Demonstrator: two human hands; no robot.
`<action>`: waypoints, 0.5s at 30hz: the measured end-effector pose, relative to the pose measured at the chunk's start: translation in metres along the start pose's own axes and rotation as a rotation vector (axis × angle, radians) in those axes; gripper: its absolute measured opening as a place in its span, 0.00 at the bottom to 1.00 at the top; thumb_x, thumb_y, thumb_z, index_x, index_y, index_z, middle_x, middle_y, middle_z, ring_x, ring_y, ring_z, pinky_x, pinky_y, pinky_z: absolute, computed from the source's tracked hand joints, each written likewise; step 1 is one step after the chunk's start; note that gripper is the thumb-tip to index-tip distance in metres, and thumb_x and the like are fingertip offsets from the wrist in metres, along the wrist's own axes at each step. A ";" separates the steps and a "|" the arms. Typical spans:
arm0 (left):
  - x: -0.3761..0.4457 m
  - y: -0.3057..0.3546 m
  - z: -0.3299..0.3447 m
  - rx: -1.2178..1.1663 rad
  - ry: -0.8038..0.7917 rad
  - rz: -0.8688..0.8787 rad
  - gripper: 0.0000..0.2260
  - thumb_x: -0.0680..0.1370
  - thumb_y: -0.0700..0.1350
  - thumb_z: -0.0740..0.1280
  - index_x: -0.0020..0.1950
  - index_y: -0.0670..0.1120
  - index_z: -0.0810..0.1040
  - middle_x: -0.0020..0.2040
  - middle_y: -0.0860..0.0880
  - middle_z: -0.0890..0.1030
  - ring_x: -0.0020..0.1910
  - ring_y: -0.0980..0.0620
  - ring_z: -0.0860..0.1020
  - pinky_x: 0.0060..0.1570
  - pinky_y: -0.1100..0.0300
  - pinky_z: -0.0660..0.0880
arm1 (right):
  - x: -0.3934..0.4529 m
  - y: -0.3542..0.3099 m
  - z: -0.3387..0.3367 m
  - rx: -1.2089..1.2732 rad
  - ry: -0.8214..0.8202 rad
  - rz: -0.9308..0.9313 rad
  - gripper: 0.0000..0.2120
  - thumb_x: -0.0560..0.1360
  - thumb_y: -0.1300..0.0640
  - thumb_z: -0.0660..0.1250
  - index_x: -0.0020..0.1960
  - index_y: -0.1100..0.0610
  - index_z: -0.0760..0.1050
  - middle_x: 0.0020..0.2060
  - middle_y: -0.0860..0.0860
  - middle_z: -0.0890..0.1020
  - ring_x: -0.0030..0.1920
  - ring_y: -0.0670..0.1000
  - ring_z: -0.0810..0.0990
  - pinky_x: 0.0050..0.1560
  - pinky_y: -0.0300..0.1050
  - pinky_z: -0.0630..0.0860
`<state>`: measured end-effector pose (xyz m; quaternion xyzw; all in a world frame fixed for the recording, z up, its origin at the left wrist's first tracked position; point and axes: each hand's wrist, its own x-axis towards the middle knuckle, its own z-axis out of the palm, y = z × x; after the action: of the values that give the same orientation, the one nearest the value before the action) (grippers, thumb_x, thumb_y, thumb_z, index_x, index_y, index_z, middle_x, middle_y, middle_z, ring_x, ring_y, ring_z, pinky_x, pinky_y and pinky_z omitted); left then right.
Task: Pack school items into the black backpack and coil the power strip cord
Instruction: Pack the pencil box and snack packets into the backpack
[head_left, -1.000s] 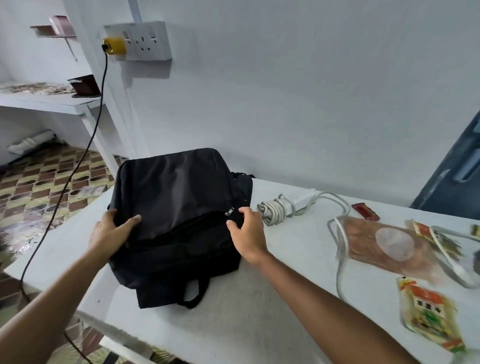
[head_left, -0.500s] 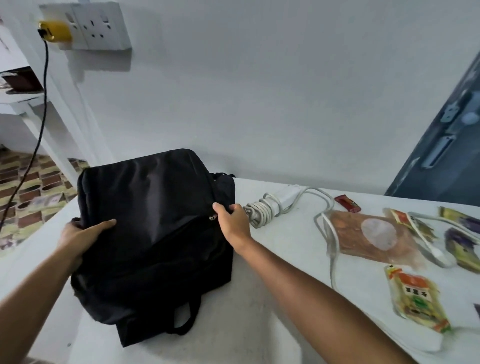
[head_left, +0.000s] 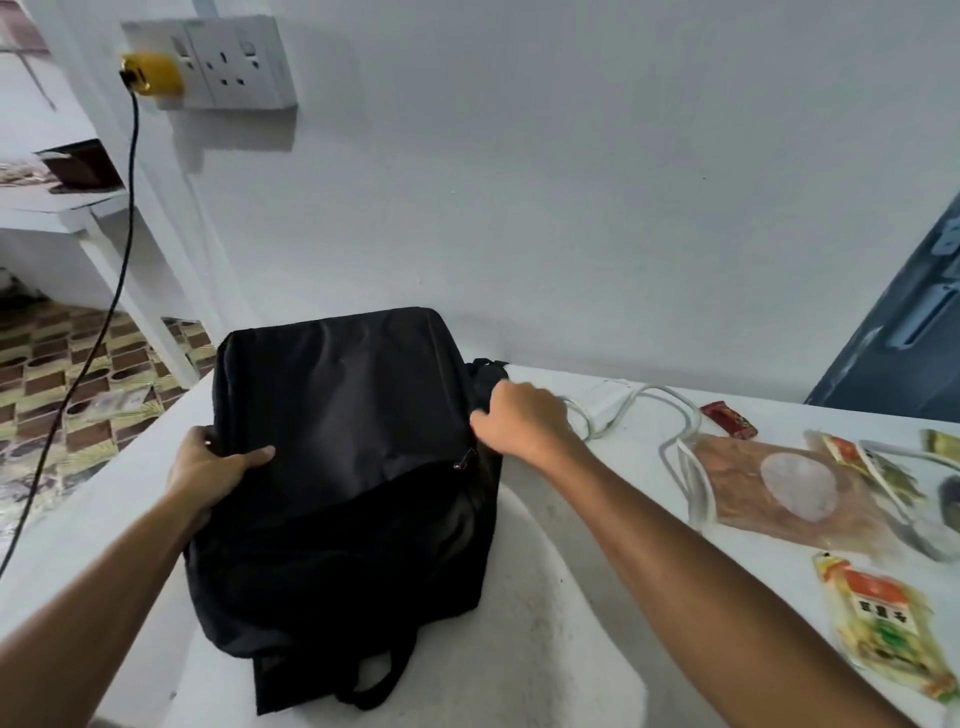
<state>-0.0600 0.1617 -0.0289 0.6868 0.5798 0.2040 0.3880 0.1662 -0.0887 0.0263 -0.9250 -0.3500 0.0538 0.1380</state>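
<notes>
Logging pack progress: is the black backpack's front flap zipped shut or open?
Partly open. On the black backpack a dark gap runs below the zipper pull; the left hand grips the flap edge.

right hand (head_left: 522, 418): motion-blurred; fingertips hidden against the backpack (head_left: 343, 467) edge, grip unclear
power strip (head_left: 608, 402): just beyond the right hand, its near end and cord coil hidden behind that hand
left hand (head_left: 210, 467): fingers under the backpack's side, hidden
snack packets (head_left: 883, 629): right of the right hand, print too small to read; farthest ones cut by the right edge
black cable (head_left: 111, 312): left of the left hand, runs off the left edge
both forearms: cut by the bottom edge
</notes>
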 end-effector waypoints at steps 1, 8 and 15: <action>0.000 0.002 0.001 0.022 -0.007 0.010 0.32 0.64 0.50 0.80 0.62 0.42 0.71 0.55 0.41 0.79 0.53 0.39 0.78 0.54 0.43 0.76 | 0.007 0.006 -0.004 -0.033 0.092 -0.004 0.15 0.73 0.50 0.59 0.52 0.59 0.76 0.52 0.58 0.80 0.54 0.61 0.77 0.48 0.49 0.69; 0.000 0.014 0.007 0.090 -0.024 0.110 0.28 0.67 0.47 0.79 0.61 0.42 0.71 0.58 0.40 0.78 0.55 0.38 0.76 0.57 0.43 0.74 | 0.018 0.064 0.018 -0.168 -0.198 0.035 0.19 0.78 0.44 0.52 0.54 0.52 0.78 0.61 0.54 0.74 0.65 0.61 0.65 0.64 0.63 0.59; -0.001 0.043 0.015 -0.016 -0.202 0.211 0.24 0.71 0.35 0.74 0.64 0.42 0.72 0.59 0.41 0.78 0.56 0.39 0.77 0.58 0.46 0.74 | 0.007 0.070 0.003 -0.216 -0.182 0.048 0.08 0.71 0.51 0.65 0.46 0.53 0.77 0.55 0.53 0.69 0.63 0.61 0.64 0.57 0.58 0.65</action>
<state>-0.0223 0.1552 -0.0048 0.7579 0.4607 0.1783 0.4261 0.2152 -0.1330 0.0031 -0.9338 -0.3425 0.1030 0.0040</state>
